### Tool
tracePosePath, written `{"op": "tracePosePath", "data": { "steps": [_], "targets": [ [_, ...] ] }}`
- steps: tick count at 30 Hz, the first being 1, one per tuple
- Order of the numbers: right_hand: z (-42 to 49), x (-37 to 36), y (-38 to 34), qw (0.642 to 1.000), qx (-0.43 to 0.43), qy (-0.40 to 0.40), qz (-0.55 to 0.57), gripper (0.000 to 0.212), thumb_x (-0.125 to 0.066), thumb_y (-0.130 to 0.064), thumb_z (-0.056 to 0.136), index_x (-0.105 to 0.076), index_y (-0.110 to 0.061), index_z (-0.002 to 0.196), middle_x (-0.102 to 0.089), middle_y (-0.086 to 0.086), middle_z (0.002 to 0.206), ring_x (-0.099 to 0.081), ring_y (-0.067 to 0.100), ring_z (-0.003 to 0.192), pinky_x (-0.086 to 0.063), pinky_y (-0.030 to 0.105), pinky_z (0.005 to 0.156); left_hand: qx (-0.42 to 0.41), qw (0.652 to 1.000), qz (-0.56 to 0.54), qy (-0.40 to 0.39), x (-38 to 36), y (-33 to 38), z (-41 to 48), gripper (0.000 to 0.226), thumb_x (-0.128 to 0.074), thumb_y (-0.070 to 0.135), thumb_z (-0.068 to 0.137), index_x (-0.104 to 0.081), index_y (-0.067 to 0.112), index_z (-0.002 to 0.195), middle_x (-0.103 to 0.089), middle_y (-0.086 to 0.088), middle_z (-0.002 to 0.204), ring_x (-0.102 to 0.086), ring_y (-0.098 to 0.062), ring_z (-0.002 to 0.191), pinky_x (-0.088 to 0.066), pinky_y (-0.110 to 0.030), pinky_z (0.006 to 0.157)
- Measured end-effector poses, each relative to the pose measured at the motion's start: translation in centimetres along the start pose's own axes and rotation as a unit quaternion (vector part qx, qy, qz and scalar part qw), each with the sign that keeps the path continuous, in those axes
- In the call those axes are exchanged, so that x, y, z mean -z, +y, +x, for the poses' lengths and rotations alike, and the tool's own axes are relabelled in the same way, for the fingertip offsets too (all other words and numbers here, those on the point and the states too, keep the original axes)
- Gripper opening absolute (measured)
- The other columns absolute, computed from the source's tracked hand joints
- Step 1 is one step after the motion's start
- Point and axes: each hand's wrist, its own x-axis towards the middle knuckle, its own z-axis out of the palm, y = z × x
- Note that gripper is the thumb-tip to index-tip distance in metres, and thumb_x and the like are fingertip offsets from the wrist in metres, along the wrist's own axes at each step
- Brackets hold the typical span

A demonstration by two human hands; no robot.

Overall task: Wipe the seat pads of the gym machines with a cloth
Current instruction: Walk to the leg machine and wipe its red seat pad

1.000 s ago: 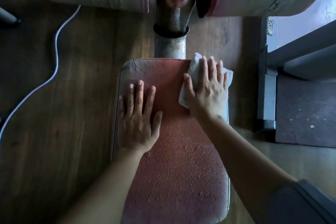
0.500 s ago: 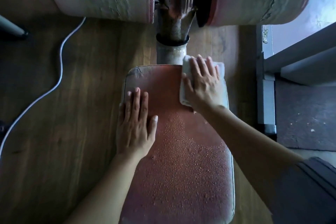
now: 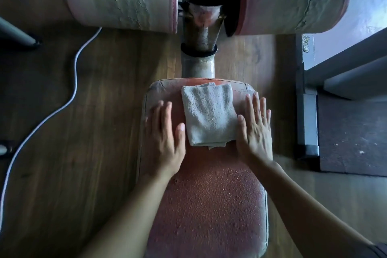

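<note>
**Red seat still wet, cloth let go**

Red and bumpy with water drops, the near half of the seat pad (image 3: 209,205) looks unwiped. If it is skipped, it stays wet. Farther up, the left hand (image 3: 164,138) and the right hand (image 3: 254,130) lie flat and spread wide, one on each side of the cloth (image 3: 209,114), holding nothing. The right thumb touches its edge. The folded cloth sits loose near the far end of the pad. A quick push could unfold it or slide it off onto the wood floor (image 3: 94,132).
</note>
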Motion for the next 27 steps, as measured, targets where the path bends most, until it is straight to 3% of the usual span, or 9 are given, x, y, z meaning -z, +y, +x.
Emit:
{"op": "tracePosePath", "data": {
  "steps": [3, 7, 9, 13, 16, 18, 21, 23, 27],
  "targets": [
    [-0.6, -0.5, 1.4, 1.000, 0.011, -0.022, 0.018, 0.061, -0.013, -0.043, 0.097, -0.013, -0.017, 0.153, -0.002, -0.002, 0.160, 0.006, 0.014, 0.147, 0.004, 0.035, 0.119, -0.037, 0.999, -0.013, -0.006, -2.4, 3.6, 3.2, 0.052, -0.043, 0.031, 0.095, -0.049, -0.002, 0.134, -0.044, -0.025, 0.143, -0.039, -0.042, 0.134, -0.033, -0.058, 0.107],
    [-0.6, -0.8, 1.6, 0.999, 0.014, -0.005, 0.033, 0.059, -0.014, -0.039, 0.098, -0.015, -0.017, 0.152, -0.004, -0.001, 0.160, 0.005, 0.014, 0.147, 0.004, 0.034, 0.119, -0.023, 0.992, 0.108, -0.064, -5.3, 5.8, 4.9, 0.060, -0.035, 0.048, 0.093, -0.046, 0.014, 0.141, -0.039, -0.016, 0.149, -0.030, -0.040, 0.140, -0.021, -0.056, 0.113],
    [-0.8, -0.9, 1.7, 0.999, 0.015, 0.000, 0.037, 0.059, -0.014, -0.038, 0.098, -0.015, -0.017, 0.152, -0.004, -0.002, 0.160, 0.004, 0.014, 0.148, 0.004, 0.033, 0.120, -0.011, 0.987, 0.142, -0.071, -5.6, 5.6, 4.9, 0.064, -0.035, 0.057, 0.090, -0.044, 0.022, 0.142, -0.038, -0.012, 0.151, -0.027, -0.038, 0.141, -0.018, -0.055, 0.114],
    [-0.7, -0.9, 1.8, 0.999, 0.019, -0.006, 0.028, 0.059, -0.014, -0.037, 0.097, -0.014, -0.017, 0.153, -0.002, -0.002, 0.160, 0.005, 0.014, 0.147, 0.003, 0.035, 0.120, -0.046, 0.989, 0.125, -0.058, -5.2, 3.3, 6.9, 0.067, -0.040, 0.062, 0.084, -0.048, 0.024, 0.139, -0.043, -0.013, 0.147, -0.029, -0.037, 0.140, -0.027, -0.057, 0.110],
    [-0.7, -1.0, 1.8, 1.000, 0.017, -0.002, 0.016, 0.059, -0.014, -0.036, 0.097, -0.014, -0.016, 0.153, -0.002, -0.002, 0.160, 0.005, 0.015, 0.148, 0.002, 0.036, 0.120, -0.007, 0.989, 0.134, -0.061, -4.2, 1.1, 10.1, 0.070, -0.035, 0.066, 0.082, -0.049, 0.026, 0.137, -0.044, -0.011, 0.146, -0.028, -0.036, 0.141, -0.016, -0.061, 0.113],
    [-0.6, -1.1, 1.9, 1.000, 0.020, 0.002, 0.007, 0.059, -0.016, -0.036, 0.097, -0.014, -0.016, 0.153, -0.003, -0.001, 0.160, 0.004, 0.017, 0.148, 0.002, 0.035, 0.120, 0.018, 0.984, 0.162, -0.078, -4.1, 0.8, 11.2, 0.072, -0.028, 0.064, 0.082, -0.045, 0.025, 0.140, -0.040, -0.009, 0.149, -0.024, -0.036, 0.142, -0.007, -0.061, 0.114],
    [-0.6, -1.3, 1.9, 1.000, 0.020, 0.004, -0.004, 0.060, -0.019, -0.035, 0.096, -0.014, -0.016, 0.153, -0.005, 0.000, 0.161, 0.003, 0.018, 0.148, 0.002, 0.033, 0.120, 0.035, 0.978, 0.190, -0.075, -4.8, 3.2, 9.6, 0.067, -0.025, 0.048, 0.085, -0.040, 0.020, 0.144, -0.034, -0.015, 0.152, -0.025, -0.041, 0.140, -0.013, -0.059, 0.113],
    [-0.6, -1.3, 1.9, 1.000, 0.020, 0.005, -0.008, 0.061, -0.021, -0.036, 0.096, -0.014, -0.016, 0.153, -0.004, 0.000, 0.161, 0.004, 0.018, 0.148, 0.002, 0.033, 0.120, 0.010, 0.980, 0.186, -0.068, -5.1, 5.0, 7.5, 0.060, -0.031, 0.044, 0.089, -0.040, 0.023, 0.144, -0.034, -0.016, 0.152, -0.027, -0.045, 0.139, -0.020, -0.059, 0.112],
    [-0.6, -1.4, 2.0, 1.000, 0.024, 0.003, -0.010, 0.062, -0.023, -0.036, 0.095, -0.014, -0.016, 0.153, -0.004, 0.000, 0.161, 0.004, 0.017, 0.148, 0.001, 0.036, 0.120, -0.097, 0.978, 0.168, -0.078, -3.9, 3.0, 4.2, 0.064, -0.044, 0.062, 0.087, -0.041, 0.034, 0.144, -0.030, -0.012, 0.155, -0.025, -0.040, 0.141, -0.021, -0.061, 0.112]
  ]
}}
